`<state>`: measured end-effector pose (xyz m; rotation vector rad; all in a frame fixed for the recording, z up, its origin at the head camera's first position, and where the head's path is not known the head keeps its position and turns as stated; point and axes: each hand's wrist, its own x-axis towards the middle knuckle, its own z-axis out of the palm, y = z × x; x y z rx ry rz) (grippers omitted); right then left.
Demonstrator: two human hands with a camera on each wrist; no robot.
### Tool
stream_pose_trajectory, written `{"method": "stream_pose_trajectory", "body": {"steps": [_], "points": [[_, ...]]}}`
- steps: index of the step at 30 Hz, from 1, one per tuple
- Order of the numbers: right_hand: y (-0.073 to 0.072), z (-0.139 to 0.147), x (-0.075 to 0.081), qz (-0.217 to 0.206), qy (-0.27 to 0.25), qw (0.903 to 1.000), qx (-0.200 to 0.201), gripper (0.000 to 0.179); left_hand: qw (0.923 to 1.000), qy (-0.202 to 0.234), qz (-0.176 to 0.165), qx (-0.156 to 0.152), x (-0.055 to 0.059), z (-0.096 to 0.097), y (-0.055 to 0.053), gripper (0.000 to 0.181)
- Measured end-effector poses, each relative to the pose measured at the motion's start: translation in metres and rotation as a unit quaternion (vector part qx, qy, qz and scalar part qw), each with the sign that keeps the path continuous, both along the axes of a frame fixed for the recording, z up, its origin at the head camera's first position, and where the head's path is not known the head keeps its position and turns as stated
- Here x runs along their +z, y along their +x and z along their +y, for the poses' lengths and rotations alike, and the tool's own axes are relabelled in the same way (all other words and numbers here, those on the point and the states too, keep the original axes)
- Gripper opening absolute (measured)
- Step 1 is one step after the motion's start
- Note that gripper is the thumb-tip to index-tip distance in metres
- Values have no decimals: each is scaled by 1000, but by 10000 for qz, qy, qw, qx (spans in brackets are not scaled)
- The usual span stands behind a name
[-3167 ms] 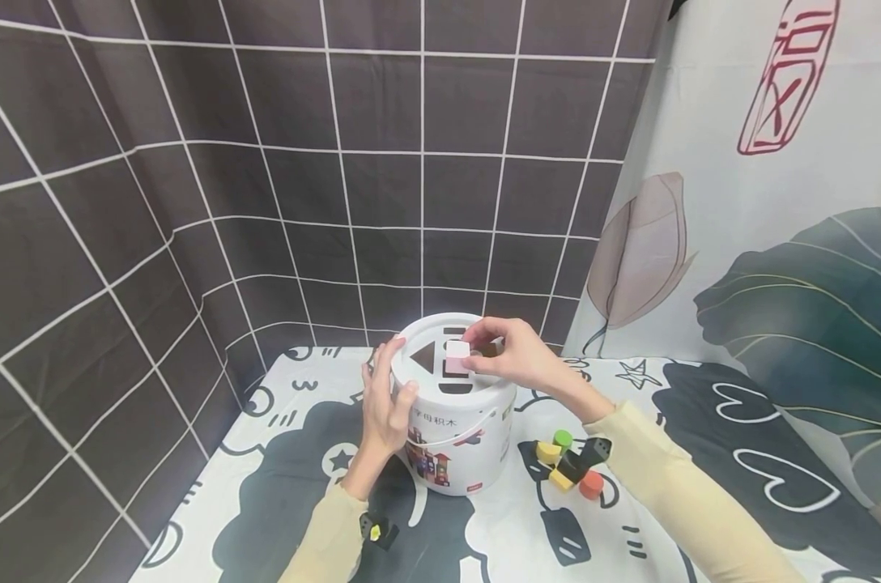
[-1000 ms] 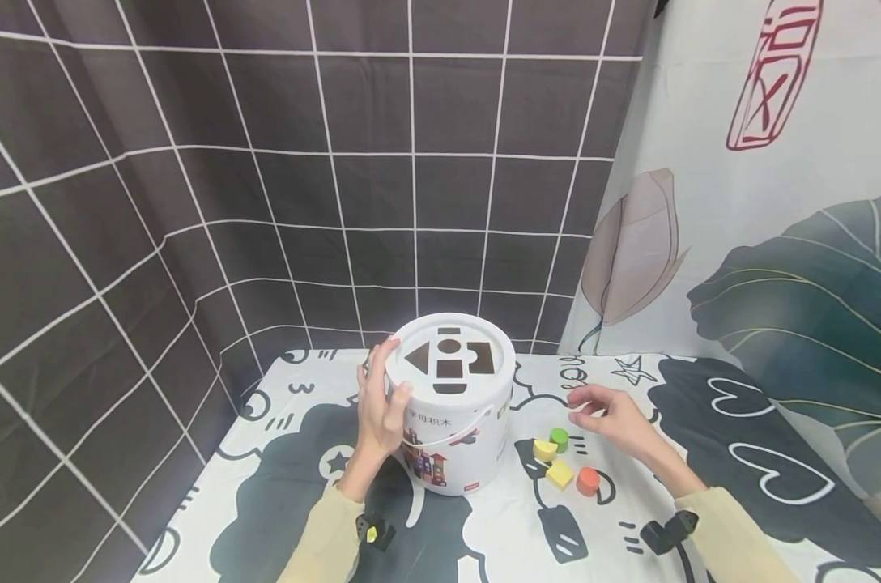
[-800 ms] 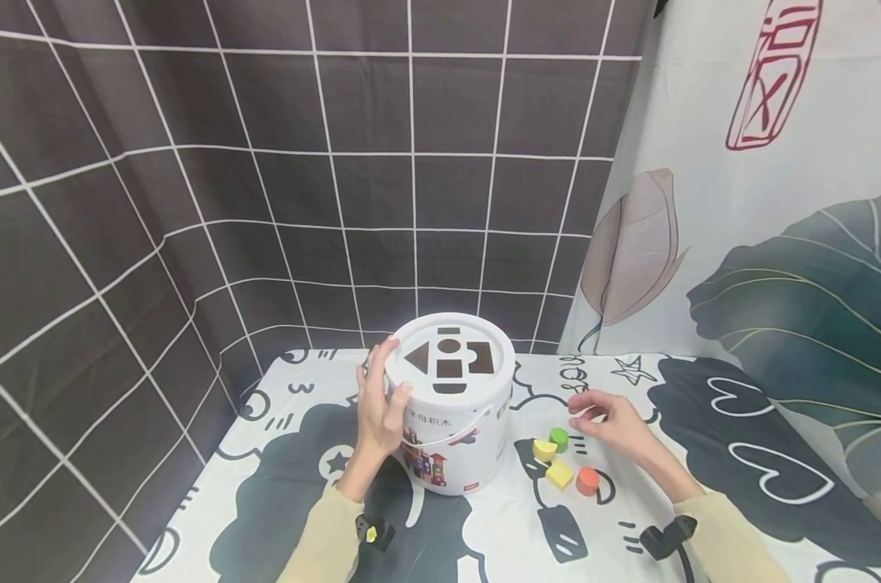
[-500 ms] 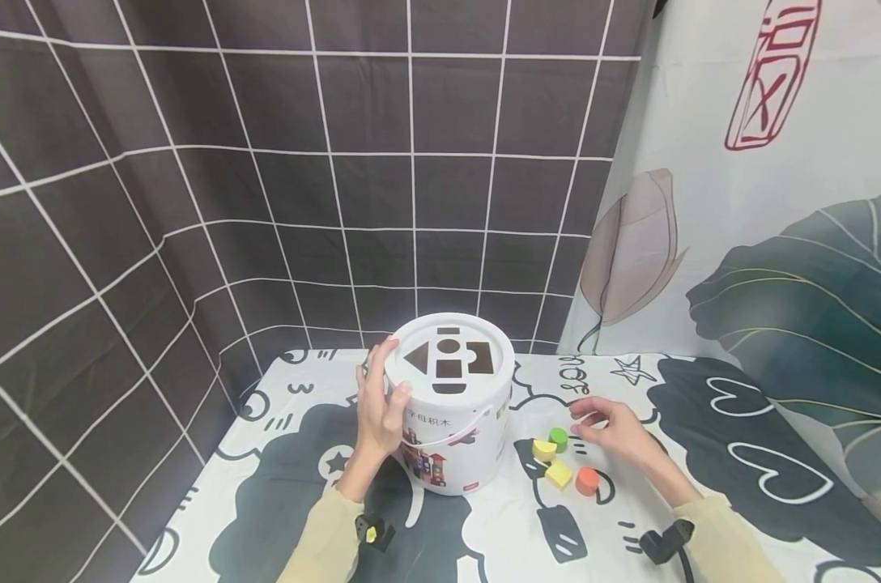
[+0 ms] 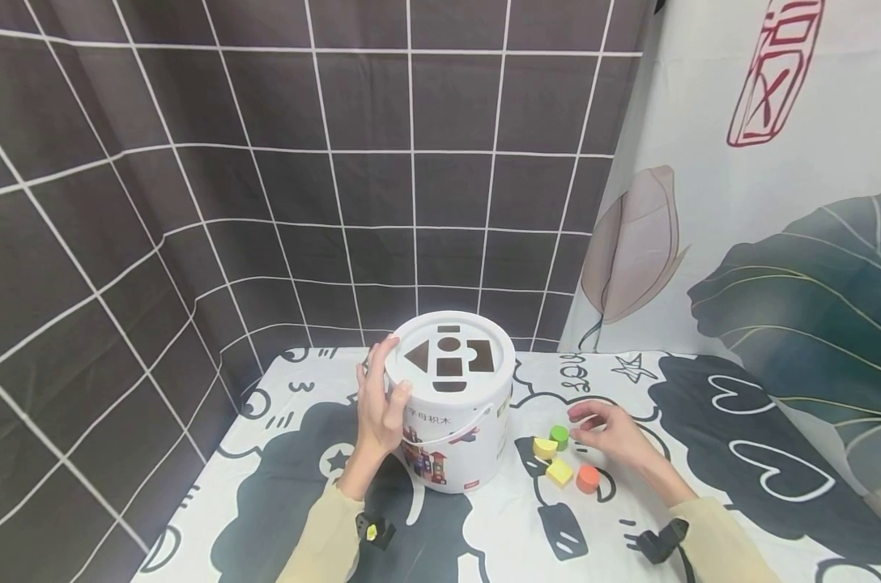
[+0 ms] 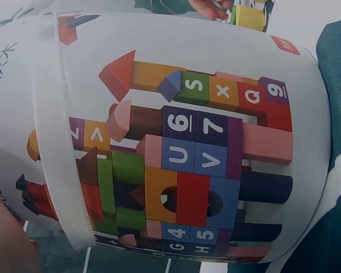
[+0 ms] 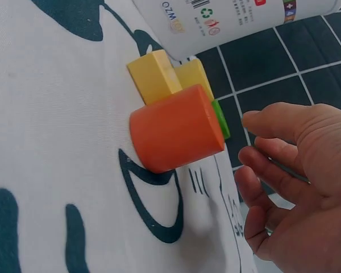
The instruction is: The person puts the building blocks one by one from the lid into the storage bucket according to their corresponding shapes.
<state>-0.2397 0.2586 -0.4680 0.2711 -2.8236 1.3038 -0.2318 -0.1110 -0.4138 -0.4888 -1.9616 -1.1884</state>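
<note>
A white bucket [image 5: 451, 445] printed with toy-block pictures stands upright, its lid [image 5: 419, 389] cut with shaped holes. My left hand [image 5: 378, 405] holds the bucket's left side, fingertips at the rim and thumb on the front. Beside several small blocks, my right hand [image 5: 608, 429] hovers with loosely curled fingers and nothing in them. Nearest to it is a green block [image 5: 559, 437]. A yellow half-round block [image 5: 545, 449], a yellow block [image 5: 559, 473] and an orange-red cylinder block [image 5: 588, 478] lie close by. In the right wrist view, the cylinder block [image 7: 176, 131] partly hides the green one.
The blocks and bucket share a patterned black-and-white cloth [image 5: 499, 526]. Behind the bucket hangs a dark curtain [image 5: 368, 194] with a white grid. A pale curtain [image 5: 710, 308] with leaf prints hangs at the right. A white handle [image 6: 57, 142] crosses the bucket's front.
At first my right hand pinched a pink-and-white block over the lid; that block is out of sight now. The hand moved right and then slightly down toward the blocks. My left hand stayed put.
</note>
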Motion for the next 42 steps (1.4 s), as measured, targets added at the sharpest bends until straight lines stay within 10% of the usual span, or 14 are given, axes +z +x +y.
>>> {"method": "stream_pose_trajectory", "body": {"steps": [42], "points": [[-6,-6,-15,24,-223,9979,607,34,10000,66,-12,-3,1,0,0,64]]}}
